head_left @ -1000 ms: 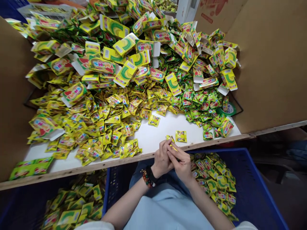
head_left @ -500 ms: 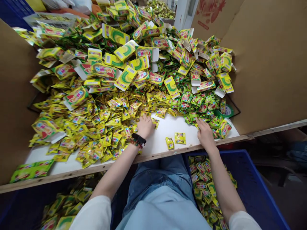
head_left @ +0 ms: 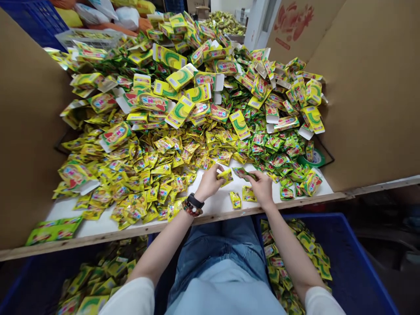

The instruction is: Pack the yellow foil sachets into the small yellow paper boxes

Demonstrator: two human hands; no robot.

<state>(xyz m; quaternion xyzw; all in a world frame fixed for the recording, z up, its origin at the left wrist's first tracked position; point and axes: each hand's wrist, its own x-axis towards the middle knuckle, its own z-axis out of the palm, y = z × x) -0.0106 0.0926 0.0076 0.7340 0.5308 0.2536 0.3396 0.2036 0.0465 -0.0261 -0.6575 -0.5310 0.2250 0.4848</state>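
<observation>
My left hand (head_left: 211,181), with a dark band and beads at the wrist, pinches a yellow candy sachet (head_left: 225,176) just above the white tabletop (head_left: 213,203). Close to its right, my right hand (head_left: 262,187) grips a green candy sachet (head_left: 243,173) between thumb and fingers. The two sachets nearly meet but look apart. Below them lie a small yellow sachet (head_left: 235,200) and a wider yellow sachet (head_left: 249,194), the latter partly behind my right hand. Loose yellow sachets (head_left: 131,192) spread to the left, green sachets (head_left: 275,153) to the right.
Small printed cartons (head_left: 180,111) are heaped at the back. Cardboard walls (head_left: 361,96) flank both sides. A green tape roll (head_left: 311,158) rests at the right. Blue crates (head_left: 356,258) holding packets stand below the wooden front edge (head_left: 131,228). A green packet strip (head_left: 54,230) lies front left.
My left hand has come away from the yellow pile with a yellow sachet. My right hand has moved left from the green pile, now holding a green sachet. The view has shifted slightly.
</observation>
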